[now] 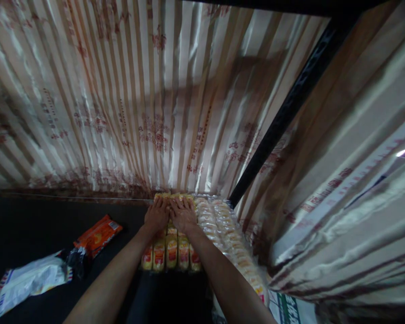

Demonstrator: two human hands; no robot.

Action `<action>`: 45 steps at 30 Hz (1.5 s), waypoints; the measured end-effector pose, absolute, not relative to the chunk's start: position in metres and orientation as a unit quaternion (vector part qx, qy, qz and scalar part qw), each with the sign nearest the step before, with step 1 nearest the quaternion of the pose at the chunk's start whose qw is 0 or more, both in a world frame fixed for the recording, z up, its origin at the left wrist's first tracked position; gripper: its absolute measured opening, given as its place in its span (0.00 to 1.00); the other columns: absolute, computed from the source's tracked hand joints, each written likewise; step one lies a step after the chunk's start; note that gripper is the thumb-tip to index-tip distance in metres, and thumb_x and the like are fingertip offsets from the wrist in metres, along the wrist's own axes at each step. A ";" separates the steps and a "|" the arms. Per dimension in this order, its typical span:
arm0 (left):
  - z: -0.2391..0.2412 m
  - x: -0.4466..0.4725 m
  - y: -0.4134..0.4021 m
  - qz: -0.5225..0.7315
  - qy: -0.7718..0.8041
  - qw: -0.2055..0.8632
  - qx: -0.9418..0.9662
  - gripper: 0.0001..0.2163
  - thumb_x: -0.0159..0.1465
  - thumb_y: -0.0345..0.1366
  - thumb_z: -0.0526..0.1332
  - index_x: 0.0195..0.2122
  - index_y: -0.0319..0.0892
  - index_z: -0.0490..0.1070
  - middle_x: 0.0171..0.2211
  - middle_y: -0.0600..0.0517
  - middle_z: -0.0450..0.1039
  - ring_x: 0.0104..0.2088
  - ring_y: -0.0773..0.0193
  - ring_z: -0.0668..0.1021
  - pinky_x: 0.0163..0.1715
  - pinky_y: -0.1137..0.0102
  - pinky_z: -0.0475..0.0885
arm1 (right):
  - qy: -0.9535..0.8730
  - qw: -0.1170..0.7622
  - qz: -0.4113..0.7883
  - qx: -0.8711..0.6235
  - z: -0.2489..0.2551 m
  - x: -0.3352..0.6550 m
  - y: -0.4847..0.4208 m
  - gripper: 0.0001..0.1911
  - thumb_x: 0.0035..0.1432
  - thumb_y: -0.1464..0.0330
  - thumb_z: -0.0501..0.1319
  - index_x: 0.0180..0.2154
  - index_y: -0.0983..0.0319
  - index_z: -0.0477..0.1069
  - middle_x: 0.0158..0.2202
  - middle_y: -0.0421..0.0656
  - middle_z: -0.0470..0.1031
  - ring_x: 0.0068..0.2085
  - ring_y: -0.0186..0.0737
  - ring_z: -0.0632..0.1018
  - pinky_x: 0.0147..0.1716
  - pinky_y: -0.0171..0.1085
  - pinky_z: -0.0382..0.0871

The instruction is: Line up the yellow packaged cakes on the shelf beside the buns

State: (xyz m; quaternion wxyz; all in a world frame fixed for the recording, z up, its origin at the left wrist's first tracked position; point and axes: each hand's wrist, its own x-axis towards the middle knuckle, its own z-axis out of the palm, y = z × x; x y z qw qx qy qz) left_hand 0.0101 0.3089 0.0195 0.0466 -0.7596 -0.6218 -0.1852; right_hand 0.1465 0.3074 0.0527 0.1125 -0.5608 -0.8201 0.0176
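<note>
My left hand [156, 215] and my right hand [183, 213] lie side by side, fingers stretched flat, on top of a row of yellow snack packets [170, 253] standing on a dark shelf [30, 225]. The fingertips reach the far end of the row, close to the striped wall. Both hands press on the packets and grip nothing. Right beside that row stands a second row of clear-wrapped pale biscuit packs [227, 236], touching my right forearm.
An orange packet [97, 236] and a white plastic bag [30, 281] lie on the shelf at the left. Glossy striped sheeting [148, 99] covers the back wall. A black upright post [283, 112] separates it from more wrapped goods [351, 211] at the right.
</note>
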 end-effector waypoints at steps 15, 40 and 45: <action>0.020 -0.012 0.231 -0.374 -0.685 0.013 -0.626 0.24 0.67 0.41 0.41 0.60 0.35 0.57 0.61 0.40 0.57 0.65 0.52 0.50 0.60 0.51 0.54 | -0.786 0.244 -0.013 -0.567 0.069 0.159 0.246 0.25 0.65 0.66 0.43 0.60 0.65 0.57 0.63 0.51 0.54 0.65 0.45 0.51 0.61 0.48 0.46; -0.035 0.021 0.169 -0.419 -0.665 0.002 -0.619 0.34 0.65 0.44 0.49 0.65 0.37 0.32 0.65 0.34 0.37 0.64 0.45 0.50 0.57 0.50 0.59 | -0.707 0.347 -0.035 -0.615 -0.042 0.152 0.119 0.34 0.63 0.66 0.48 0.65 0.68 0.36 0.66 0.57 0.43 0.65 0.54 0.46 0.57 0.57 0.57; -0.030 0.023 0.167 -0.429 -0.660 0.013 -0.617 0.35 0.64 0.44 0.50 0.65 0.37 0.32 0.65 0.34 0.33 0.65 0.44 0.46 0.58 0.50 0.57 | -0.705 0.356 -0.025 -0.613 -0.040 0.152 0.122 0.34 0.64 0.67 0.47 0.65 0.68 0.33 0.66 0.57 0.42 0.66 0.53 0.46 0.57 0.57 0.57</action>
